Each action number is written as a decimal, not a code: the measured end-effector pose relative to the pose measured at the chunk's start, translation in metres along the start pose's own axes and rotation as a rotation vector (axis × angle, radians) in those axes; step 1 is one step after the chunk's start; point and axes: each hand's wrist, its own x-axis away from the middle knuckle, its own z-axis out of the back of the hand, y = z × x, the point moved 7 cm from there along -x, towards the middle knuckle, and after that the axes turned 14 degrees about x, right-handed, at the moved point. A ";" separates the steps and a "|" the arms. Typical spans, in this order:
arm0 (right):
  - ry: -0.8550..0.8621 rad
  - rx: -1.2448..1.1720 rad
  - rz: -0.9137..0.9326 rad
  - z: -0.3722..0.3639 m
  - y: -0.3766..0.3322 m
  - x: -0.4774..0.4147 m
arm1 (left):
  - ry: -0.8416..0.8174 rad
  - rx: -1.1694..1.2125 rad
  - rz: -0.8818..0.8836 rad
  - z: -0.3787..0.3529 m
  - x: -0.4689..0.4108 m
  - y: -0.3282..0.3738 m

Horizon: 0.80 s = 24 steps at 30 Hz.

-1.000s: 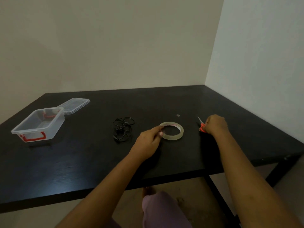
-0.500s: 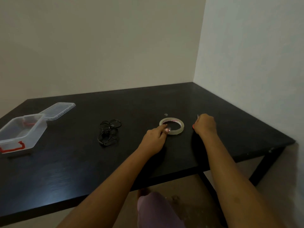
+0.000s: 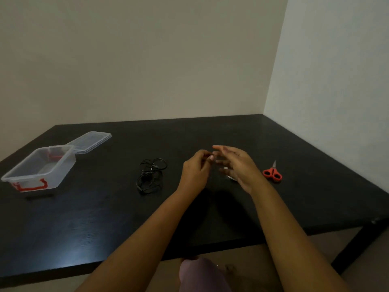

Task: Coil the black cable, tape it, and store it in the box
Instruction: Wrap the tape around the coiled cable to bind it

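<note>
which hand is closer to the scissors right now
The right hand. It hovers just left of the orange scissors lying on the table. The left hand is farther left, between the right hand and the black cable.

The table [image 3: 88,218] is dark wood with a faint sheen; the box [image 3: 63,171] is clear plastic.

I sit in a bare room corner, likely a plain home room or small office, though I cannot tell which. Two blank, unpainted-looking walls [image 3: 147,60] meet at the black wooden table [image 3: 294,157], which stands on dark legs over a beige floor [image 3: 263,262]. A clear plastic storage box [image 3: 40,167] and red-handled scissors [image 3: 272,173] lie on it.
</note>
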 end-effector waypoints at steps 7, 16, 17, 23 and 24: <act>-0.178 0.069 0.206 -0.076 -0.045 -0.019 | 0.077 -0.130 -0.001 0.090 -0.009 -0.003; -0.304 0.133 0.249 -0.154 -0.058 -0.051 | 0.171 -0.325 -0.045 0.165 -0.007 -0.016; -0.314 0.140 0.254 -0.157 -0.057 -0.054 | 0.170 -0.324 -0.048 0.169 -0.009 -0.018; -0.310 0.158 0.230 -0.163 -0.044 -0.069 | 0.154 -0.363 -0.051 0.172 -0.021 -0.031; -0.299 0.159 0.224 -0.162 -0.041 -0.071 | 0.142 -0.371 -0.048 0.170 -0.023 -0.034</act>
